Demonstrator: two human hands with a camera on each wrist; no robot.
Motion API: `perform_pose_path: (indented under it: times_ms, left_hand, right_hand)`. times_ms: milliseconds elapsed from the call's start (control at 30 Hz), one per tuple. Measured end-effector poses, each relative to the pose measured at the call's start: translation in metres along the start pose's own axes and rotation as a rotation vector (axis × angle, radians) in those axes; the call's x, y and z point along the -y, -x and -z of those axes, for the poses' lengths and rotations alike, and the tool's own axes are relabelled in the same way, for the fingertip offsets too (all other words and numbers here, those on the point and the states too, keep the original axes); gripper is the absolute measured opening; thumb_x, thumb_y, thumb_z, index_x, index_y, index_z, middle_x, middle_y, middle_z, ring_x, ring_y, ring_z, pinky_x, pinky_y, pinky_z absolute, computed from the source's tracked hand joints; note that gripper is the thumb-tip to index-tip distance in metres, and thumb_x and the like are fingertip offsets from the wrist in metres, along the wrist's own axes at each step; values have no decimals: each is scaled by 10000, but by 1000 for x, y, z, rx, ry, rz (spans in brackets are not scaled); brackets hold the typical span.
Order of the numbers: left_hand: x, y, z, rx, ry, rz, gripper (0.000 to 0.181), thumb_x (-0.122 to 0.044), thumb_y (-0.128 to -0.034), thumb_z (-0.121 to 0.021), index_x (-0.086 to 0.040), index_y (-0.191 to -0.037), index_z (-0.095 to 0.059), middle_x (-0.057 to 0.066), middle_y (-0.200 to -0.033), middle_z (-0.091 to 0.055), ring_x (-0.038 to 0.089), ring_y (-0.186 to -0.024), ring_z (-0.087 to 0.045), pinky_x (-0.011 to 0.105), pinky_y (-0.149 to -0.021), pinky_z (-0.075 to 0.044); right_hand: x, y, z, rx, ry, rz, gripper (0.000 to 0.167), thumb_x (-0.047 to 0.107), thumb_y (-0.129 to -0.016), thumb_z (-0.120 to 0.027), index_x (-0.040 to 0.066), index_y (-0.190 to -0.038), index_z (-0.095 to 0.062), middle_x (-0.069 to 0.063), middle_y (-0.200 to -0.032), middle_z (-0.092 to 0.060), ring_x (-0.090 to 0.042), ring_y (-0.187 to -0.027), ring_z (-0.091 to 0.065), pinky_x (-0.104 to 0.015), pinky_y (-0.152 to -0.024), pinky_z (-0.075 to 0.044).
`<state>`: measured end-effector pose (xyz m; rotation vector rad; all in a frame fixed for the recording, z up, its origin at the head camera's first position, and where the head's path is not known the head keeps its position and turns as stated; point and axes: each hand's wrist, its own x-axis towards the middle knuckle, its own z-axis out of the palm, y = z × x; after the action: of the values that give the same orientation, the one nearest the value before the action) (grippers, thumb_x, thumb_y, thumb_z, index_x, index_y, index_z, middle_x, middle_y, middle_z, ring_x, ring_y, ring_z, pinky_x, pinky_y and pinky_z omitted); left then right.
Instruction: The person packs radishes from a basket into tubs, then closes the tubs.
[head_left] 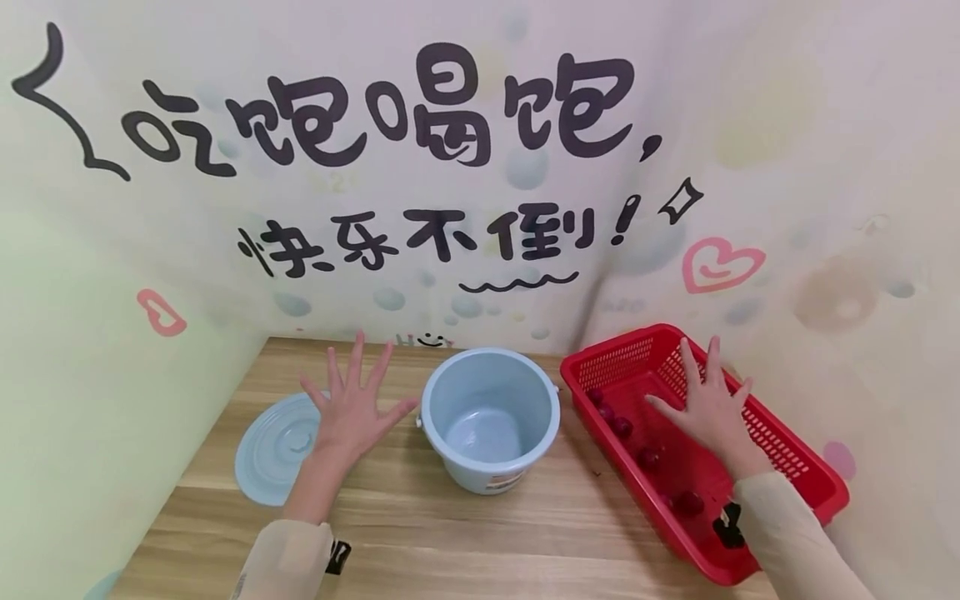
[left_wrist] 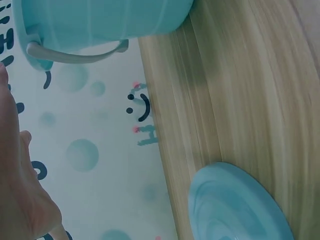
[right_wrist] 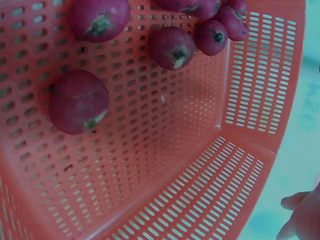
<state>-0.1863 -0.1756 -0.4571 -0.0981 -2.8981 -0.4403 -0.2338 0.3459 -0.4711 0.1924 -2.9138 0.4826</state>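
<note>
My left hand (head_left: 351, 417) is held up with fingers spread, holding nothing, between a round light-blue lid (head_left: 262, 450) and a light-blue bucket (head_left: 465, 468). It hides part of the lid in the head view. The bucket stands upright without its lid, and its inside looks bare. My right hand (head_left: 711, 417), also spread and holding nothing, is above a red perforated plastic basket (head_left: 626, 467). Several round purplish-red radishes (right_wrist: 79, 101) with trimmed tops lie on the basket's floor, mostly along its left side in the head view.
The wood-grain table (head_left: 450, 554) backs onto a white wall sheet (head_left: 360, 50) with black lettering and printed dots. A pale side wall (head_left: 90, 375) rises at the left. The basket lies close to the right-hand wall. A grey handle (left_wrist: 75, 57) hangs on the bucket's side.
</note>
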Motion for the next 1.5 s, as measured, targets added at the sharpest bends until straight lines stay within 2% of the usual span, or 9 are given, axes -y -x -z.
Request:
perform_pose_path:
  times_ms: [133, 333, 467, 667, 833, 1033, 1300, 1367, 1500]
  left_hand:
    - [-7, 7, 1, -4, 51, -12, 933, -699, -871, -564, -329, -1608, -129, 62, -1694, 124, 540, -1502, 104, 843, -1050, 142]
    - [-17, 14, 1, 0, 124, -12, 909, -685, -880, -559, -340, -1606, -135, 32, -1695, 124, 524, -1516, 45, 837, -1093, 33]
    - [-25, 18, 0, -1, 151, -17, 900, -641, -878, -597, -306, -1604, -183, 57, -1699, 92, 528, -1515, 20, 830, -1103, 10]
    - [-39, 25, -3, 3, 202, -55, 900, -616, -857, -638, -258, -1590, -259, 102, -1699, -12, 516, -1518, -43, 800, -1134, -76]
    - [-48, 28, -11, -3, 224, -92, 897, -617, -850, -635, -209, -1577, -305, 138, -1681, -133, 503, -1516, -116, 745, -1171, -151]
    - [-55, 31, -16, 44, 261, -123, 951, -628, -836, -649, -198, -1591, -262, 144, -1670, -186, 457, -1526, -151, 692, -1177, -249]
    - [-57, 34, -22, 118, 369, -124, 1143, -595, -773, -750, -100, -1607, -146, 104, -1694, -97, 363, -1544, -180, 604, -1160, -355]
    - [-56, 35, -25, 117, 404, -123, 1185, -555, -749, -792, -78, -1606, -127, 106, -1694, -92, 357, -1545, -180, 598, -1165, -350]
    - [-56, 35, -29, 111, 476, -120, 1219, -484, -720, -844, -67, -1605, -117, 76, -1699, -82, 352, -1547, -174, 598, -1183, -319]
  right_hand:
    - [0, 3, -6, -13, -10, 8, 1133, 533, -853, -691, 175, -1609, 74, -201, -1656, 196, -623, -1367, -259, -879, -1041, 30]
    - [-1, 5, -11, 18, -118, -11, 1155, 562, -871, -662, 107, -1597, 113, -182, -1676, 120, -516, -1504, -63, -807, -1125, -8]
    - [-3, 7, -14, 76, -187, -44, 1193, 561, -853, -697, 130, -1596, 131, -174, -1684, 66, -508, -1507, -83, -783, -1127, -151]
    - [-5, 10, -22, 163, -280, -86, 1261, 572, -810, -747, 192, -1590, 169, -242, -1662, -75, -531, -1447, -241, -753, -1045, -353]
    - [-11, 12, -30, 243, -448, -103, 1271, 461, -821, -787, 221, -1577, 207, -264, -1655, -79, -514, -1483, -185, -736, -1103, -300]
    - [-14, 12, -33, 348, -618, -134, 1179, 323, -888, -755, 144, -1583, 180, -209, -1678, 17, -470, -1531, -23, -718, -1165, -182]
    - [-18, 10, -37, 431, -731, -96, 984, 216, -920, -722, -13, -1588, -36, -290, -1639, -128, -521, -1500, -110, -684, -1175, -198]
    - [-19, 10, -39, 448, -730, -67, 932, 199, -925, -712, -41, -1578, -92, -299, -1624, -179, -524, -1487, -154, -606, -1192, -269]
    - [-23, 9, -44, 499, -774, -14, 802, 144, -948, -672, -99, -1542, -191, -333, -1574, -276, -512, -1448, -263, -268, -1080, -476]
